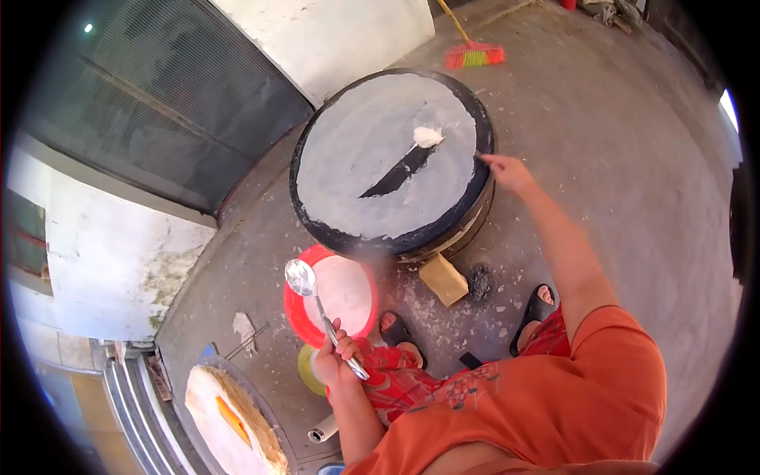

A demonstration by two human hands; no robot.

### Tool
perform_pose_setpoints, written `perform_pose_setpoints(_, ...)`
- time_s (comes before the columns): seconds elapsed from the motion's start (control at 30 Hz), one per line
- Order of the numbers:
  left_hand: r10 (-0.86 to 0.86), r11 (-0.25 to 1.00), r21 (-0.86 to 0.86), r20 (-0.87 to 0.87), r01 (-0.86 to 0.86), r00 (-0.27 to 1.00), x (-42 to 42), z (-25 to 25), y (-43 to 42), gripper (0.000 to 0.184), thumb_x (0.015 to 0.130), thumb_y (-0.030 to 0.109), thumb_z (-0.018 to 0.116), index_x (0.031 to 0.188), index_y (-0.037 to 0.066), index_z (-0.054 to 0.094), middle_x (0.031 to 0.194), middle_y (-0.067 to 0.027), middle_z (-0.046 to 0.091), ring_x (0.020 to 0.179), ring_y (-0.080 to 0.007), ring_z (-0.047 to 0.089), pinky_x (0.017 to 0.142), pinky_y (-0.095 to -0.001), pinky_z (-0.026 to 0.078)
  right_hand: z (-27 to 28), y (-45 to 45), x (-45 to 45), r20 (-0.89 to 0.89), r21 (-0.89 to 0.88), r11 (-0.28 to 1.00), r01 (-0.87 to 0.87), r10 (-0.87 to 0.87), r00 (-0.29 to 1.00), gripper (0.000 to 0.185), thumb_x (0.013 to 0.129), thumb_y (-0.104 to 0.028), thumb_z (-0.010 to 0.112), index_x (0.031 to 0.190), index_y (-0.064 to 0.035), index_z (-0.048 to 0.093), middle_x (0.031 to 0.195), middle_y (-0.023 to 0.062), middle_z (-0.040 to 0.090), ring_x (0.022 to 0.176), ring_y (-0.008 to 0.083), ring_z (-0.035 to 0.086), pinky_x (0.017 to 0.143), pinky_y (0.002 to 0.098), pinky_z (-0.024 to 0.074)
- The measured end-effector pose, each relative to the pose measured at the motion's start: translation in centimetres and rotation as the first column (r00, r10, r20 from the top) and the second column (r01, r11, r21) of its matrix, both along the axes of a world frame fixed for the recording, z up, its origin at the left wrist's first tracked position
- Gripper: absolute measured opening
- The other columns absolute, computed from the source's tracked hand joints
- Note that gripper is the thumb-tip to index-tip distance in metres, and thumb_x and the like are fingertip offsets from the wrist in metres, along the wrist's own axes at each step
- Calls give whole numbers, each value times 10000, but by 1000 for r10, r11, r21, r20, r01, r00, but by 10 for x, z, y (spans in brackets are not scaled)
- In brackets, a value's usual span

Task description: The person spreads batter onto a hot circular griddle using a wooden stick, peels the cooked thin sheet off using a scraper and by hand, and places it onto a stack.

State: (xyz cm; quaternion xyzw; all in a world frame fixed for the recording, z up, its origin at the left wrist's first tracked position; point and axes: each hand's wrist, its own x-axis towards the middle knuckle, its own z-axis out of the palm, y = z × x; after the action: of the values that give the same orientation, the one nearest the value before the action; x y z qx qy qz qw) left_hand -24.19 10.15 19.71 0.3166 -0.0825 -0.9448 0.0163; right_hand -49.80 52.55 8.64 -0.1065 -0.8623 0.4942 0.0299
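A large round black griddle (487, 131) carries a thin pale sheet of batter (356, 127), with a dark bare strip near its middle. A white lump of batter (428, 138) sits at the strip's upper end. My right hand (511, 172) is closed at the griddle's right edge, on a small dark tool (480, 157) whose far part is hard to make out. My left hand (336, 356) is wrapped round the handle of a metal ladle (301, 277). The ladle's bowl is above a red basin (298, 317) of white batter (344, 293).
Stacked pale flatbreads (214, 412) with an orange object (233, 419) lie at the lower left. A tan block (443, 279) stands below the griddle. A yellow-green container (308, 372) is beside the basin. A broom (475, 55) rests at the top, and a white wall (340, 39) stands behind.
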Motion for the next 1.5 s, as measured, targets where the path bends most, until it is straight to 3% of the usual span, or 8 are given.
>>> perform_pose_setpoints(0.43, -50, 998, -44, 2, 50, 999, 11, 0, -2, 295, 907, 134, 334, 1109, -48, 451, 772, -88, 456, 513, -124, 391, 426, -236, 338, 23, -85, 67, 7, 132, 973, -189, 190, 982, 292, 862, -200, 448, 1125, -185, 574, 1085, 124, 582, 1004, 289, 548, 832, 350, 443)
perform_pose_setpoints(0.53, -73, 996, -47, -15, 72, 997, 17, 3, -4, 290, 908, 142, 337, 1101, -38, 455, 765, -89, 456, 512, -127, 391, 425, -235, 339, 37, -87, 79, -7, 247, 946, -210, 219, 976, 290, 873, -171, 431, 1120, -178, 582, 955, 106, 636, 850, 235, 612, 723, 323, 477)
perform_pose_setpoints(0.6, -76, 997, -35, -28, 75, 997, 22, 3, -5, 286, 908, 144, 338, 1098, -34, 457, 758, -88, 456, 512, -127, 390, 423, -235, 339, 46, -70, 89, 164, -169, 975, -142, 170, 972, 308, 880, -125, 410, 1135, -175, 576, 791, 56, 641, 669, 145, 602, 596, 273, 469)
perform_pose_setpoints(0.7, -96, 990, -102, -28, 93, 995, 28, 2, -8, 291, 910, 157, 344, 1106, -26, 458, 750, -89, 464, 507, -127, 386, 416, -237, 335, 18, -64, 108, 162, -244, 958, 151, -113, 980, 320, 873, -88, 423, 1155, -151, 561, 682, 14, 601, 562, 78, 541, 514, 232, 430)
perform_pose_setpoints(0.93, -168, 947, -281, -16, 156, 986, 26, 5, -8, 319, 902, 171, 350, 1117, -41, 452, 745, -97, 491, 505, -139, 396, 405, -251, 325, 25, -137, 114, 28, -87, 975, -202, 205, 978, 296, 900, -142, 427, 1168, -92, 541, 609, 30, 574, 525, 92, 533, 488, 253, 430)
perform_pose_setpoints(1.2, -291, 806, -537, 5, 248, 957, 26, 30, 9, 312, 897, 173, 360, 1091, -47, 465, 725, -109, 514, 502, -137, 424, 417, -249, 342, -29, -167, 136, -59, -65, 997, -37, 33, 998, 416, 737, -81, 548, 1152, -112, 538, 893, 171, 620, 832, 343, 593, 731, 361, 465)
perform_pose_setpoints(1.23, -289, 805, -539, 7, 247, 957, 21, 34, 13, 312, 897, 173, 360, 1091, -47, 465, 725, -109, 514, 502, -137, 424, 417, -249, 342, -24, -180, 132, -146, 22, 996, -83, 85, 986, 295, 869, -99, 431, 1132, -76, 563, 648, 83, 605, 539, 131, 581, 549, 288, 472)
perform_pose_setpoints(1.5, -439, 489, -750, 229, 445, 869, -46, 42, 19, 188, 887, 138, 373, 915, -19, 472, 678, -119, 517, 441, -150, 451, 364, -259, 364, 9, -165, 143, -30, -107, 994, -11, 7, 1000, 284, 904, -142, 408, 1149, -90, 540, 616, 57, 600, 545, 127, 576, 552, 277, 455)
